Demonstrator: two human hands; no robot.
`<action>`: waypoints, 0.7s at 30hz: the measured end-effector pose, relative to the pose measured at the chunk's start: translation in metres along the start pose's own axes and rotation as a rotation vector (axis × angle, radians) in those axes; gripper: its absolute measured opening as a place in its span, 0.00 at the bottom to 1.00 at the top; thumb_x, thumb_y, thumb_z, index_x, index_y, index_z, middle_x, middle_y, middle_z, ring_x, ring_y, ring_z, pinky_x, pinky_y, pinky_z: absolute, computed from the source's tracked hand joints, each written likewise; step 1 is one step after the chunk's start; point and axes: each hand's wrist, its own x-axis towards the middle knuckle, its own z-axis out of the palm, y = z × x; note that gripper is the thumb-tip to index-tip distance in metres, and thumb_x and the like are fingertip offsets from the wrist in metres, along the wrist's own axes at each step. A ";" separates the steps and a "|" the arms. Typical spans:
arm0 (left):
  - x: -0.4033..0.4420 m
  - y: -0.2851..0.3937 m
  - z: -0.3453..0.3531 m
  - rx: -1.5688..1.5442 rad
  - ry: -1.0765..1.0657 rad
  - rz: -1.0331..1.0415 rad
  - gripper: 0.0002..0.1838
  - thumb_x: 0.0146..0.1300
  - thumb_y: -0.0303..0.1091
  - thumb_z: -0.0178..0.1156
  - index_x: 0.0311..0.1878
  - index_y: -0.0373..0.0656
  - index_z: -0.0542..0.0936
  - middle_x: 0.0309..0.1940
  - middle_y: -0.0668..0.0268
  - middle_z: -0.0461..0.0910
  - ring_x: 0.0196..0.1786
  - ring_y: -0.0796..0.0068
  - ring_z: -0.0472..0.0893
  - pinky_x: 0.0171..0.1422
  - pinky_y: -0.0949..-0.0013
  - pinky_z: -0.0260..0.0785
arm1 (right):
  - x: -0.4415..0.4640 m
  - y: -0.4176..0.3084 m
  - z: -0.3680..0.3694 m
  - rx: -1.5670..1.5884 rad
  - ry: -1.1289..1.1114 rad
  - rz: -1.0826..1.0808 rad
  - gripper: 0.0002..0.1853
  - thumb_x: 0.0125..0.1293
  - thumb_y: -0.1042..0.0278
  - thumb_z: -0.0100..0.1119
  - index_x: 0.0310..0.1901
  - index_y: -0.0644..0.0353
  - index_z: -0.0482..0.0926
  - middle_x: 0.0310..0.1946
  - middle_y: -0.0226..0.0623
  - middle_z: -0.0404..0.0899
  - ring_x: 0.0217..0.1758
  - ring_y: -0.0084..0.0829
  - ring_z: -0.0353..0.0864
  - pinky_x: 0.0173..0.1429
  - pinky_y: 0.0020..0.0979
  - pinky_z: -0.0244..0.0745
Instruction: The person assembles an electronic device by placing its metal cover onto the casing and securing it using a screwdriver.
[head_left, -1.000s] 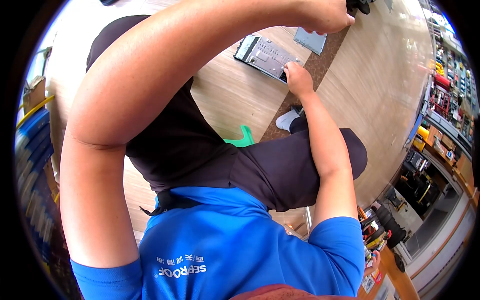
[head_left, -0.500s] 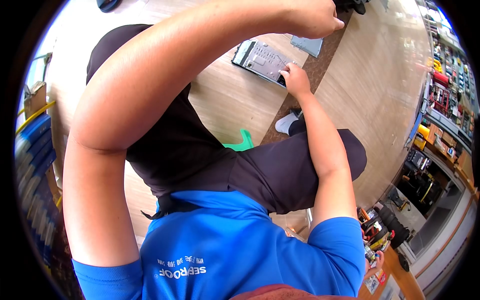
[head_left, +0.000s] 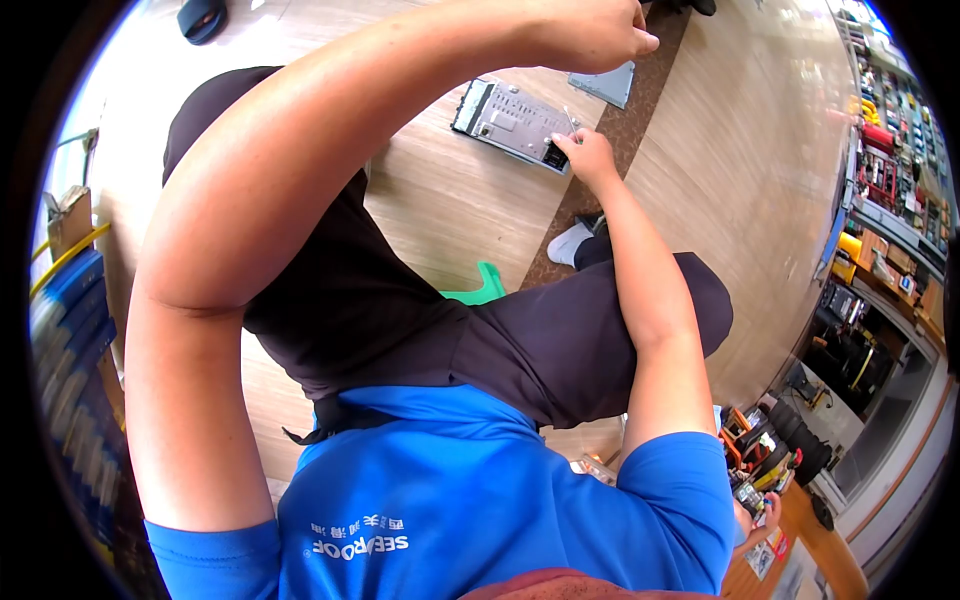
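Note:
On the floor ahead lies a flat, silver metal-cased electronic unit (head_left: 515,120) with a dark opening at its right end. My right hand (head_left: 590,158) is over that end, its fingers pinched on a thin, pale rod-like tool (head_left: 570,120); the tool's exact kind is too small to tell. Farther off, my left hand (head_left: 605,35) is raised at the top edge, fingers curled; what they hold, if anything, is hidden. A flat blue-grey metal plate (head_left: 608,85) lies on the floor just below my left hand in the view.
A green plastic piece (head_left: 487,286) shows between my legs, near a white shoe (head_left: 569,243). A dark slipper (head_left: 203,20) is at the upper left. Shelves with goods (head_left: 890,170) line the right. Another person's hand (head_left: 771,512) is by a wooden table (head_left: 815,540).
My left hand has shifted slightly left in the view, as have the metal unit and plate. My right hand stays by the unit's end, where more of the dark opening now shows.

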 end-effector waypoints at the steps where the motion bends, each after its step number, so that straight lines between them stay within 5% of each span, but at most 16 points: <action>1: 0.000 0.001 0.000 -0.006 -0.005 0.029 0.19 0.72 0.39 0.55 0.43 0.30 0.84 0.40 0.41 0.84 0.47 0.45 0.84 0.54 0.53 0.74 | 0.000 -0.001 -0.003 0.015 -0.016 0.017 0.22 0.57 0.50 0.72 0.30 0.65 0.83 0.29 0.52 0.85 0.36 0.49 0.85 0.43 0.43 0.78; 5: 0.014 -0.007 0.010 0.037 -0.008 -0.018 0.19 0.72 0.40 0.55 0.43 0.31 0.85 0.41 0.42 0.84 0.48 0.46 0.84 0.54 0.54 0.74 | 0.001 -0.001 -0.014 -0.040 0.075 -0.048 0.16 0.60 0.57 0.67 0.36 0.66 0.85 0.31 0.56 0.85 0.40 0.54 0.85 0.47 0.47 0.79; 8: 0.017 -0.009 0.013 0.040 0.019 -0.016 0.19 0.72 0.41 0.56 0.44 0.30 0.85 0.41 0.41 0.84 0.48 0.46 0.84 0.55 0.55 0.74 | -0.009 -0.019 -0.041 -0.288 0.141 -0.212 0.18 0.59 0.71 0.60 0.51 0.64 0.82 0.41 0.59 0.84 0.49 0.56 0.83 0.56 0.48 0.76; 17: 0.017 -0.015 0.017 0.179 -0.021 -0.062 0.20 0.71 0.41 0.56 0.48 0.30 0.84 0.44 0.41 0.84 0.50 0.48 0.84 0.57 0.56 0.74 | -0.057 -0.071 -0.079 -0.339 -0.065 -0.071 0.14 0.64 0.69 0.53 0.48 0.58 0.84 0.45 0.55 0.83 0.52 0.53 0.83 0.57 0.47 0.78; 21: 0.017 -0.027 0.021 0.175 0.037 -0.042 0.21 0.70 0.41 0.57 0.52 0.30 0.82 0.47 0.41 0.84 0.53 0.47 0.83 0.59 0.56 0.74 | -0.060 -0.050 -0.054 -0.329 0.008 -0.154 0.11 0.66 0.66 0.56 0.45 0.59 0.83 0.42 0.50 0.83 0.49 0.52 0.82 0.55 0.48 0.76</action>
